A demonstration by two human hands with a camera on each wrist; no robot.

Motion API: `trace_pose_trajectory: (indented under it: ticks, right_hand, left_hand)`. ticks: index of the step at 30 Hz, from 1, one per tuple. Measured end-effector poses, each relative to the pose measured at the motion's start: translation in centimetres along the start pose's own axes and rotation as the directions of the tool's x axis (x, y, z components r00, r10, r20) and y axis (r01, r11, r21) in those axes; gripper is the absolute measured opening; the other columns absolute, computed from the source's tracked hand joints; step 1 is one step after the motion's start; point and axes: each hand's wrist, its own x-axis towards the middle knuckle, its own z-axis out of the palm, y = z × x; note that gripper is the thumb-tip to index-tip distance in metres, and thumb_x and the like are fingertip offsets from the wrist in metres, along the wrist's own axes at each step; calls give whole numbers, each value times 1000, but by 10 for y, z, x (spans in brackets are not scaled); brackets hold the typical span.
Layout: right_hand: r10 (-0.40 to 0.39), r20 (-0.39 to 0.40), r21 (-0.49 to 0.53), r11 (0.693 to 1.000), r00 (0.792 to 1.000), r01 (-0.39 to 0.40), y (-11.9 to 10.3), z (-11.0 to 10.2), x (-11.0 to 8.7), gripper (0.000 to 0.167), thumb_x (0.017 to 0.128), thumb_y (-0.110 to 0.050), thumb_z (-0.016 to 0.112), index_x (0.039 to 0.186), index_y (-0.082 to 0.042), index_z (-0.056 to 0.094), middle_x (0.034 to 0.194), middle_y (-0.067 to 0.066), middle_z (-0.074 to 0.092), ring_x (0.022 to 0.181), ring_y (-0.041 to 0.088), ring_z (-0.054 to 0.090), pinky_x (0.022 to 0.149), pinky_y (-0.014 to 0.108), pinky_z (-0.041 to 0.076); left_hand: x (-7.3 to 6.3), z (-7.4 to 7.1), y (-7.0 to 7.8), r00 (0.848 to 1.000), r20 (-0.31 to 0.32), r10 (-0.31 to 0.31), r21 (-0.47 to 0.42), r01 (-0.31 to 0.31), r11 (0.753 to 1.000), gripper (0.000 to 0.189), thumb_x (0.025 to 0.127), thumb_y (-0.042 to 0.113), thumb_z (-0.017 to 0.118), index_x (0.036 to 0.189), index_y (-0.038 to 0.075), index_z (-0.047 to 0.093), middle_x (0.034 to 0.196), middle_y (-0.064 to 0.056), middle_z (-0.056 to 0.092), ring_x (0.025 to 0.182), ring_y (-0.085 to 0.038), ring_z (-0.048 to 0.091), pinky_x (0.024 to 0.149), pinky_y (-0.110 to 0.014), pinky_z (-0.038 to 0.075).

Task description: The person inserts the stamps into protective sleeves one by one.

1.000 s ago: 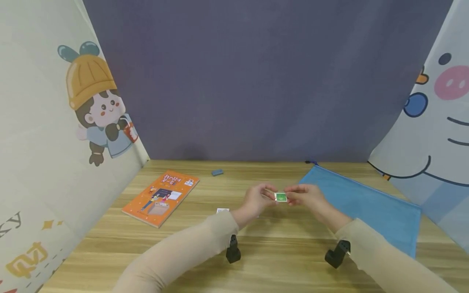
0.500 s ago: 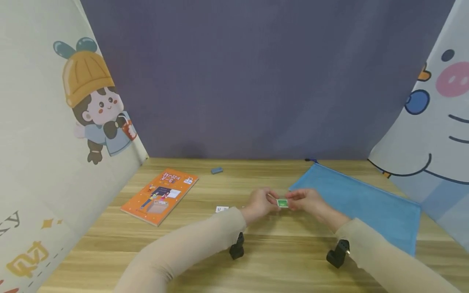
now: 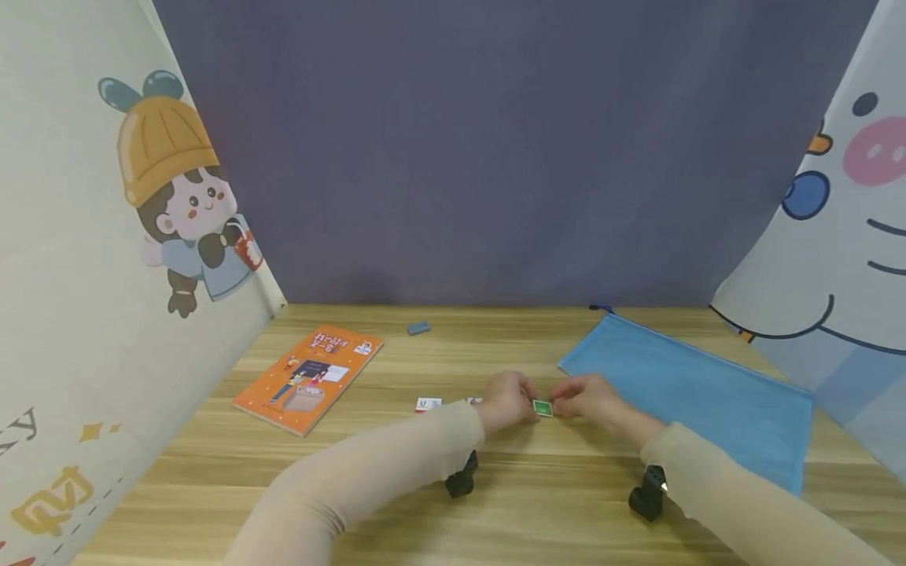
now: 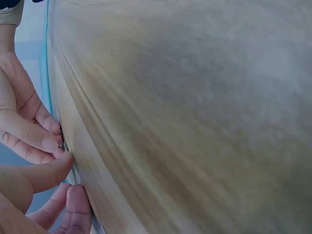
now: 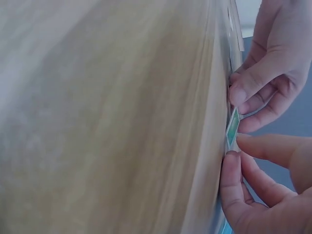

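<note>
A small green card with a white border lies between both hands, low over the wooden table or on it; I cannot tell which. My left hand pinches its left edge, and my right hand has thumb and fingers at its right edge. The right wrist view shows the green card nearly edge-on between the two sets of fingertips. To the left lie a white card with print and another white card, the latter partly covered by the left wrist.
An orange book lies at the left of the table. A small blue-grey block sits toward the back. On the right a blue pouch lies flat, close behind the right hand. A dark curtain closes off the far side.
Both hands have come down toward the table and closer to the front with the green card. More of the white cards at the left has come into sight.
</note>
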Motion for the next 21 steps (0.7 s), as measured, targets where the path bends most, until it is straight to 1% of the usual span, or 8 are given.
trace_pose_trajectory:
  ticks: [4,6,9,15,17,21]
  right_hand:
    - [-10,-18,-32,999,1000,10,0,1,1,28,79,-2,73,105,8,67,93,13,70,79,15,63,69,29,56]
    - [-8,-27,-42,999,1000,7,0,2,1,27,78,-2,74,103,7,68,93,12,71,80,15,63,69,28,56]
    - [-4,-35,-60,998,999,2,1,3,3,26,78,-2,75,102,6,69,94,13,71,82,16,63,70,28,56]
    - [14,-68,-83,996,998,-20,0,5,4,25,78,-2,75,102,5,70,94,10,71,82,16,62,70,27,55]
    - [10,-68,-96,995,998,-16,-2,6,3,25,79,-2,75,102,5,70,94,12,70,82,16,62,69,27,55]
    - [29,-79,-106,994,996,-37,-3,7,1,23,79,-1,74,101,5,70,92,10,71,80,15,62,67,27,56]
  left_hand:
    - [-2,1,2,1000,-1,-29,6,29,1000,21,68,-2,83,79,5,66,74,1,61,69,-12,53,62,-20,45]
    - [-1,1,1,999,-2,-48,3,48,999,22,68,-2,83,82,5,67,78,0,62,72,-13,54,64,-21,45]
    - [-2,1,1,998,-2,-60,8,60,998,23,69,-1,84,85,5,69,81,0,63,74,-13,54,64,-21,45]
    - [-3,-1,4,998,-6,-59,19,59,998,25,68,-1,84,88,5,69,82,-1,64,74,-13,54,64,-21,46]
    - [-4,-1,5,998,-1,-57,20,57,998,26,68,-1,84,88,4,69,82,-1,64,74,-13,53,64,-21,46]
    - [-3,0,4,998,14,-55,11,55,998,26,69,0,83,90,4,68,83,-1,64,75,-14,53,66,-22,45]
